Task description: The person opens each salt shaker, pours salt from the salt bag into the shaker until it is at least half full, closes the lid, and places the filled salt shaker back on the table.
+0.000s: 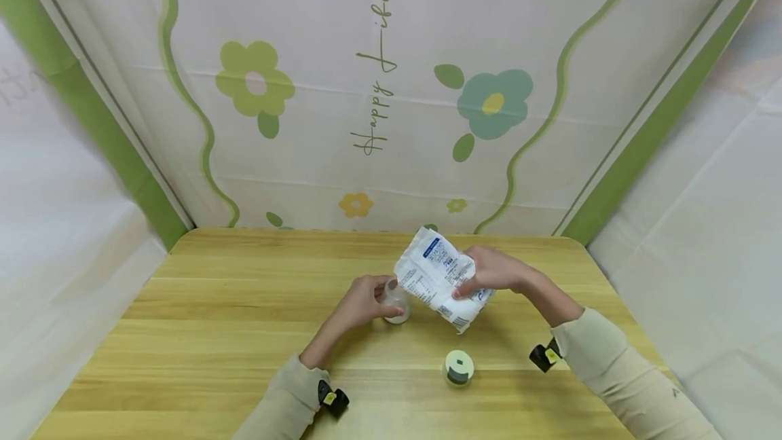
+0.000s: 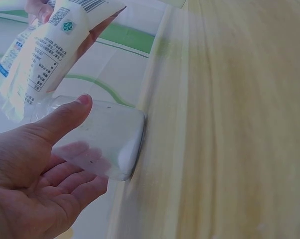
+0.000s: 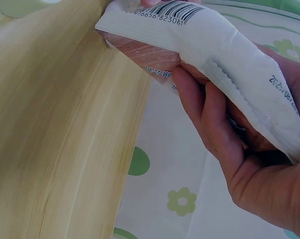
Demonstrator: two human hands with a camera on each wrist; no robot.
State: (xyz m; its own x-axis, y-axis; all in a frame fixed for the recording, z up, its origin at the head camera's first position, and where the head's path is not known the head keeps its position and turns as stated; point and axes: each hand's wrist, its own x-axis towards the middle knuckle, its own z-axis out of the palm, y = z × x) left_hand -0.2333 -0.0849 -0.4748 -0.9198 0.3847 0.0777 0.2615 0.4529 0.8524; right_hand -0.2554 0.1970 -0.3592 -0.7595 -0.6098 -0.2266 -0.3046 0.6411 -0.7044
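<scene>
My left hand (image 1: 365, 303) grips a small clear jar (image 2: 110, 132), thumb on one side and fingers curled round the other. A little white stuff lies at the bottom of the jar, which stands on the table. In my right hand (image 1: 491, 270) is a white printed plastic packet (image 1: 436, 277), pinched between thumb and fingers. The packet is tilted, its upper left end right over the jar's mouth. A barcode (image 3: 172, 11) shows on the packet in the right wrist view. Closer to me sits a round pale green lid (image 1: 458, 367) with a grey flap.
The wooden table (image 1: 201, 331) has rounded far corners. Behind it hangs a pale cloth (image 1: 318, 107) printed with flowers and writing, and more cloth hangs at both sides. A small black camera is strapped at each wrist.
</scene>
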